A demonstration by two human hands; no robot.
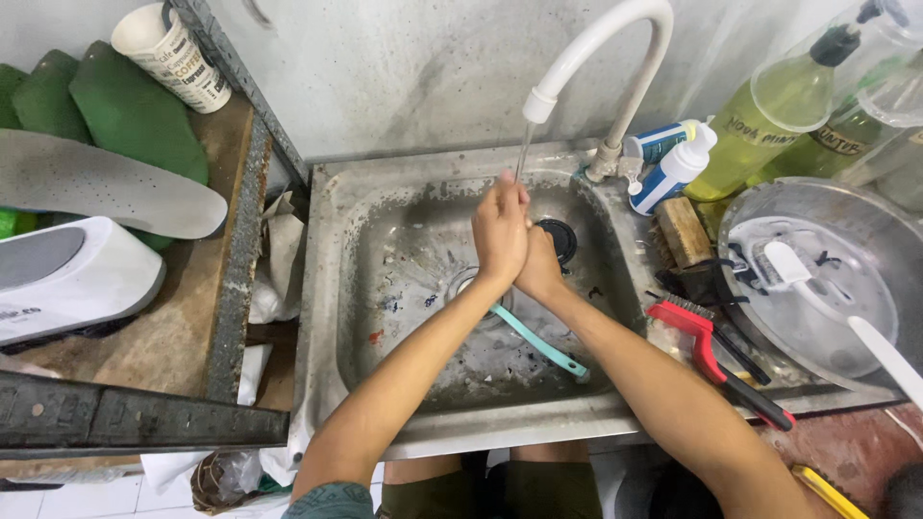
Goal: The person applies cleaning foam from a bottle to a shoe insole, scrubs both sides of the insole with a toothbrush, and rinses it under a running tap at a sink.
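Observation:
My left hand (499, 231) and my right hand (540, 267) are pressed together over the steel sink (332, 288), right under the thin stream of water from the white curved tap (596, 43). The left hand lies over the right, fingers closed against each other, and neither holds an object. A teal brush handle (543, 344) lies on the sink floor just below my wrists. A round black plug (561, 237) sits behind my hands.
Right of the sink lie a red wire brush (707, 341), a wooden brush (683, 231), a steel bowl (856, 207) with a white brush, and bottles (769, 120). On the left shelf sit insoles (96, 178), a paper cup (173, 58) and a white device (72, 274).

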